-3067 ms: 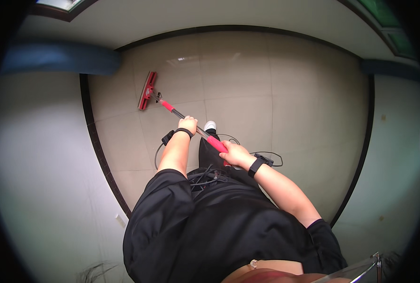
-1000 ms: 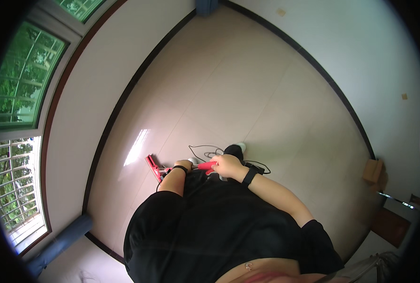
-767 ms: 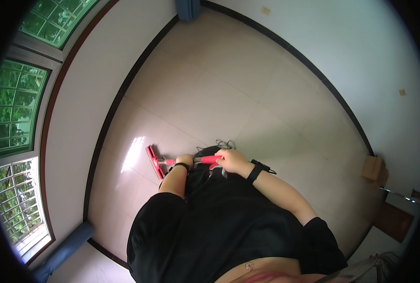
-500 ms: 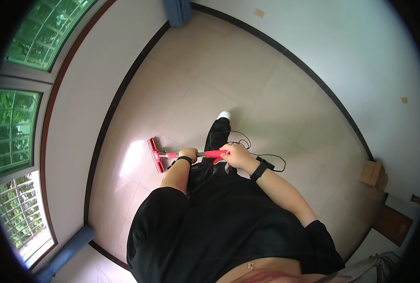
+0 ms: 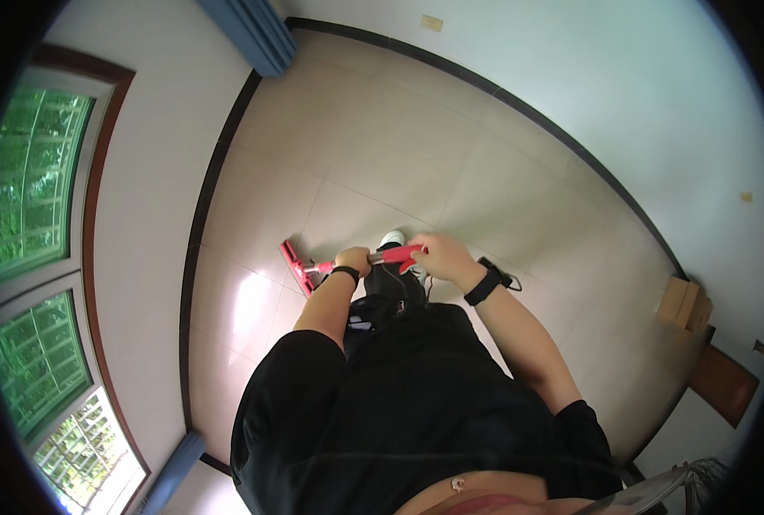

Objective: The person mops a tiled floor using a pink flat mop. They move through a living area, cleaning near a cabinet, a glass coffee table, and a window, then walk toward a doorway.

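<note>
A mop with a flat red head, a metal pole and a red grip lies slantwise in front of my body, its head off to the left over the tiles. My left hand is wrapped round the pole near the middle. At the right end, my right hand is closed on the red grip, beside a red lever. Whether the mop head touches the floor I cannot tell. My white shoe shows just beyond the pole.
Pale floor tiles stretch out to a dark skirting. Windows line the left wall, and a blue curtain hangs at the far left corner. A cardboard box stands by the right wall. A dark cable lies near my right wrist.
My view has turned, and the windows and curtain have shifted in it. The mop tilts more, with its grip end higher in the picture. Both hands keep hold of it.
</note>
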Tool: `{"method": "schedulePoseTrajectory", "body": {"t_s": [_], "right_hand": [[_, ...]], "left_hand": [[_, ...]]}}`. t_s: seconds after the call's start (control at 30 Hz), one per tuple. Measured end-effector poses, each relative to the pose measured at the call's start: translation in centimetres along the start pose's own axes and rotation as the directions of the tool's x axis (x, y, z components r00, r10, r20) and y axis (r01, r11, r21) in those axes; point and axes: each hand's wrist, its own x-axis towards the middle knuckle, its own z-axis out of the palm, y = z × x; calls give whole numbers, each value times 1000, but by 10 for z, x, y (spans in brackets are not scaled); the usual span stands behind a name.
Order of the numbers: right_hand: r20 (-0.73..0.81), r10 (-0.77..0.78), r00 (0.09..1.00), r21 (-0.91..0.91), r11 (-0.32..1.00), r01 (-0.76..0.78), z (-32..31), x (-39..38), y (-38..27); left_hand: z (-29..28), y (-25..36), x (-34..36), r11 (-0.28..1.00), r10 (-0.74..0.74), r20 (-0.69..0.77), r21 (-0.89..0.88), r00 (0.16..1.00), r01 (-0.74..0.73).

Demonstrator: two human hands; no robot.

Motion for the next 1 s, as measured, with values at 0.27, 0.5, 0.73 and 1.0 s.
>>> {"method": "schedulePoseTrajectory", "body": {"t_s": [0.27, 0.5, 0.73, 1.0], "right_hand": [[-166, 138, 976, 203, 974, -103, -65, -10, 52], [-183, 330, 926, 380, 893, -243, -80, -79, 132], [-206, 469, 859, 539, 787, -300, -125, -142, 189], [-361, 531, 766, 545, 787, -288, -172, -139, 179]], "left_hand": [[-60, 70, 59, 979, 116, 100, 159, 988, -131], [-60, 171, 91, 912, 112, 202, 367, 973, -182], [-62, 287, 106, 815, 220, 300, 466, 928, -344], [-84, 321, 152, 689, 473, 507, 296, 721, -661]]}}
